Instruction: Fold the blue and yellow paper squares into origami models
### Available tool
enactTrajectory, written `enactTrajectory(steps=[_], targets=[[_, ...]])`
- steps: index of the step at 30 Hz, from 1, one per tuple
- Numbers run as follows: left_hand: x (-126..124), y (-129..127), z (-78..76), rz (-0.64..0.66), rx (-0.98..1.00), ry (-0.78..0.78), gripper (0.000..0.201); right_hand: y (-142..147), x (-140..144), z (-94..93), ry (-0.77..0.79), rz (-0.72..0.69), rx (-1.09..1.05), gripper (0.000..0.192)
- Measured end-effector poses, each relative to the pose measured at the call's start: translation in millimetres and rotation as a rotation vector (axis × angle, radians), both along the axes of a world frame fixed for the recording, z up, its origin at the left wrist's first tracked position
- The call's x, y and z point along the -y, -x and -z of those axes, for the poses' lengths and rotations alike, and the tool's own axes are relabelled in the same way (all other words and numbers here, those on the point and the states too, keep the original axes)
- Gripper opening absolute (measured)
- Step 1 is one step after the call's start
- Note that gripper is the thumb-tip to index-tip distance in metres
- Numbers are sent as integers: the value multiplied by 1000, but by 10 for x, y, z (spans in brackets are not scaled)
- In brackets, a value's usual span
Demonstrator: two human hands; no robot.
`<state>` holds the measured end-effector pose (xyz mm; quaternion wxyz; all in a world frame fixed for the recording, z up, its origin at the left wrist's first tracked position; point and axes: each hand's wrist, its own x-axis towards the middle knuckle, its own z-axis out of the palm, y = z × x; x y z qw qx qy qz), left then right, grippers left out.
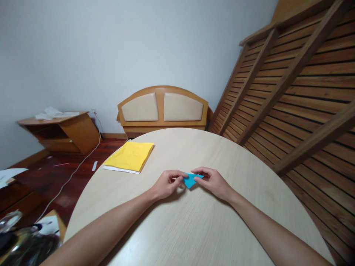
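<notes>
Between both hands (pixel 188 181): blue paper (pixel 190 180).

Left hand (pixel 167 183) and right hand (pixel 211 181) pinch a blue folded paper (pixel 190 180) (triangular) just above the round surface (pixel 194 221); yellow sheets (pixel 129 156) lie behind, well apart.

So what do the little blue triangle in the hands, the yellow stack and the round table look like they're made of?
The blue triangle, pinched by the left hand and right hand, looks like thin matte paper: sharp folded edges, flat colour. The yellow stack seems to be paper sheets too, with white edges showing underneath. The round table looks like pale wood-grain laminate or veneer, with fine straight streaks and a soft sheen.
</notes>
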<state>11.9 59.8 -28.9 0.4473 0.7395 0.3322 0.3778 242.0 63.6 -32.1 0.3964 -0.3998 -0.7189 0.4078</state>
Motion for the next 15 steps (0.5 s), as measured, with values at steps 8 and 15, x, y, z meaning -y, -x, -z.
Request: enactTrajectory(steps=[8,15], targets=[[-25,-20,71,-71,11,29,48,42,43,-73,-19,19,56,21],[4,-23,20,-63,-54,44,33,97,87,-152,-109,51,108,13]])
